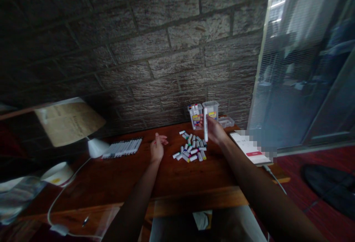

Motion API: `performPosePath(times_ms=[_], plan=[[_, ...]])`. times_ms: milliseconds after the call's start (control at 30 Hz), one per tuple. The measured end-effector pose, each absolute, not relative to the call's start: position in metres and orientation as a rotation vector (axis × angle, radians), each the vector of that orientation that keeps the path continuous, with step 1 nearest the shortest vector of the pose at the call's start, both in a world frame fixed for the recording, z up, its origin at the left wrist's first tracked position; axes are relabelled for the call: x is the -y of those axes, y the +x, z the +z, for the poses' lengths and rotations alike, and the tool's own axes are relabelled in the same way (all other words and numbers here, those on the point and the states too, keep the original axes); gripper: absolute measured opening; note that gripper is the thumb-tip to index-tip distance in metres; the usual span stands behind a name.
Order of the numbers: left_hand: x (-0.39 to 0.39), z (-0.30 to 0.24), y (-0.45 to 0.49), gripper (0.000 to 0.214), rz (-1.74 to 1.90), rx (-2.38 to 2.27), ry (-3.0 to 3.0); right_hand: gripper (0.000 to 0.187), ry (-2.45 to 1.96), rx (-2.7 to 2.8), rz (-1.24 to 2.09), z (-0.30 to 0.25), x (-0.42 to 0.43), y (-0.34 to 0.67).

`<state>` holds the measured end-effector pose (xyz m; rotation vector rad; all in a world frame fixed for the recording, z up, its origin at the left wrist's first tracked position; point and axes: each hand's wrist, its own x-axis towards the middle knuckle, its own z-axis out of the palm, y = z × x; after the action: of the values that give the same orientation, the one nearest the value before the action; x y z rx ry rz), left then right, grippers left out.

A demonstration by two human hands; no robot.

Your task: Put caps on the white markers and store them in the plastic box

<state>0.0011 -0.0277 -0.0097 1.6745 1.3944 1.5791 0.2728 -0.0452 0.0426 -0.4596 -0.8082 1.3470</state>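
Note:
My right hand (215, 129) grips a white marker (205, 124) upright, above a loose pile of several coloured-cap markers (191, 147) on the wooden desk (133, 177). My left hand (157, 147) hovers just left of the pile, palm partly up, fingers loosely curled, with something small and pink at the fingertips that I cannot make out. Behind the pile stand two clear plastic marker boxes (203, 114); the left one holds markers. A neat row of grey markers (122, 147) lies further left.
A phone (251, 147) with a cable lies at the desk's right edge. A white lamp (98, 147) and a white cord sit at the left, with a paper sheet (69, 122) behind. A brick wall backs the desk; a glass door is at right.

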Motion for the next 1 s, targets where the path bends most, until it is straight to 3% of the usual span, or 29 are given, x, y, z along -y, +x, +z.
performPosePath(times_ms=[233,1000], plan=[[0.029,-0.009,0.004,0.067,1.589,-1.343,1.647,0.025,-0.406,0.821,1.413,0.040,0.054,0.260],[0.034,-0.004,0.006,0.069,1.595,-1.407,1.645,0.029,-0.353,0.949,1.618,0.041,0.067,0.253]])
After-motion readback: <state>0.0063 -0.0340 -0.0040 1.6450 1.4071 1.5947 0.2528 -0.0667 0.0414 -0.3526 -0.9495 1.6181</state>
